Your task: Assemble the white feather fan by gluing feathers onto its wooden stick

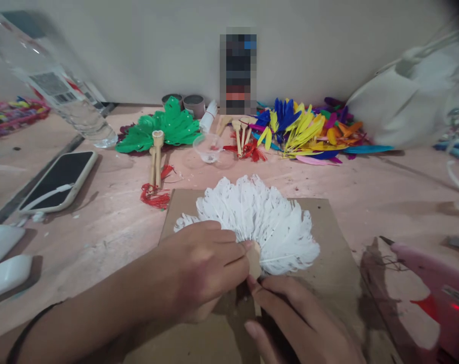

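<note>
A white feather fan lies spread on a sheet of brown cardboard. At its base sits a pale wooden-looking handle piece, whose lower part is mostly hidden by fingers. My left hand is closed over the left side of the fan's base, fingertips against the handle piece. My right hand comes from below right and grips the lower end of the handle piece, its index fingertip on the edge and its thumb lower down.
A pink glue gun with a red light lies at right. Behind the cardboard are a green feather fan, wooden handles with red tassels, a clear cup and colourful feathers. A phone and water bottle are at left.
</note>
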